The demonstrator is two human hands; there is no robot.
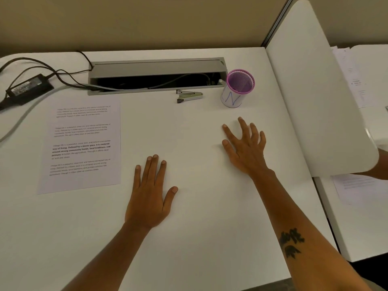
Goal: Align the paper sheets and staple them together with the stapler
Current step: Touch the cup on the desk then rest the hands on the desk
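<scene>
Printed paper sheets (84, 143) lie flat on the left of the white desk (189, 248), looking like one sheet from above. A small metal stapler (189, 95) lies at the back centre, just in front of the cable tray. My left hand (150, 194) rests flat on the desk, fingers straight, to the right of the paper and not touching it. My right hand (245, 145) lies further right with fingers spread on the bare desk, below the stapler. Neither hand holds anything.
A purple-rimmed mesh pen cup (236, 89) stands right of the stapler. An open grey cable tray (157, 76) runs along the back. A black power adapter (29, 87) with cables sits at the back left. A white divider panel (319, 97) bounds the right side.
</scene>
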